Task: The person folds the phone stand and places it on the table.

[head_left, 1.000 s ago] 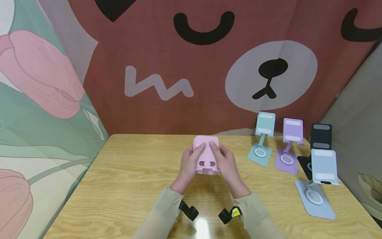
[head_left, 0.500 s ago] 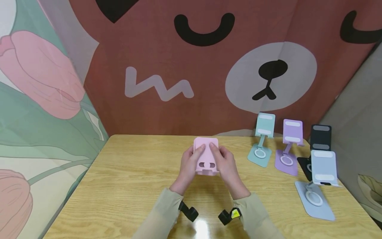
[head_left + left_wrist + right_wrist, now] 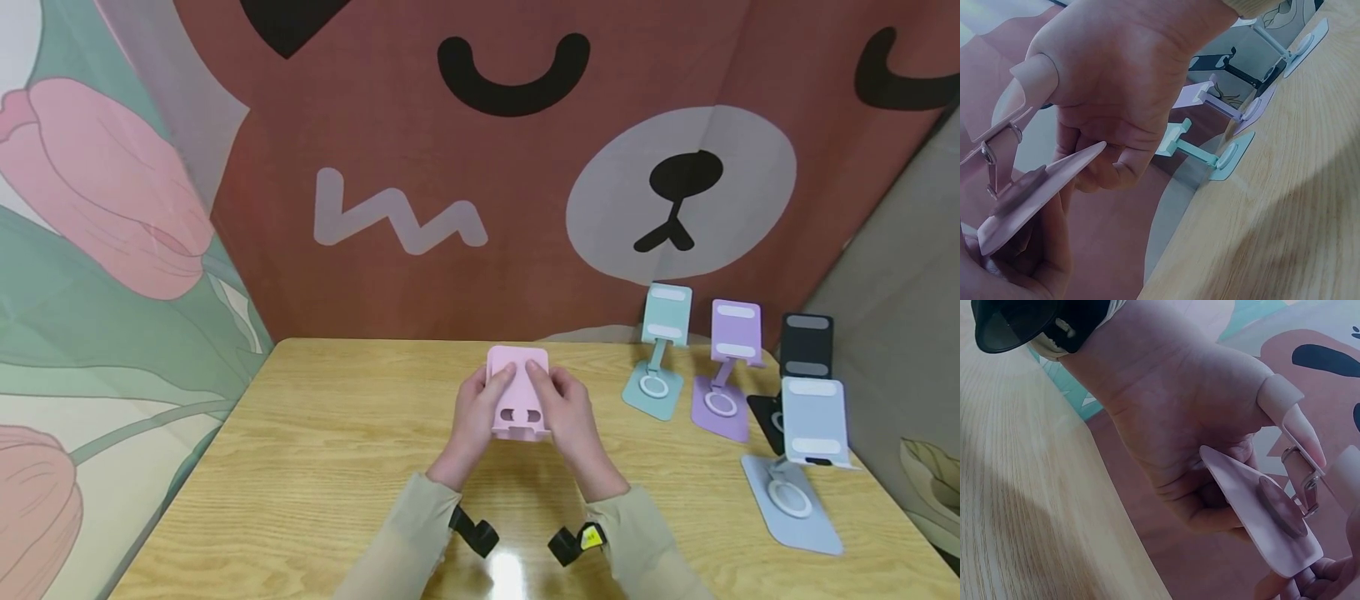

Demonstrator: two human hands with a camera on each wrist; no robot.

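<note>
Both hands hold a pink folding phone stand above the middle of the table. Its flat holder plate, with two cut-outs and a lipped lower edge, faces up in the head view. My left hand grips the left side and my right hand the right, each thumb lying on the plate. From the right wrist view, the base plate with its round disc sits below the holder, a hinged arm between them. Curled fingers of the left hand and the right hand support the base from underneath.
Unfolded phone stands stand at the table's right: teal, purple, black and light blue, which partly hides the black one. The wooden table ends at a brown bear-print cloth behind.
The hands and the pink phone stand stay almost still. Only a slight downward shift of the whole head view shows.
</note>
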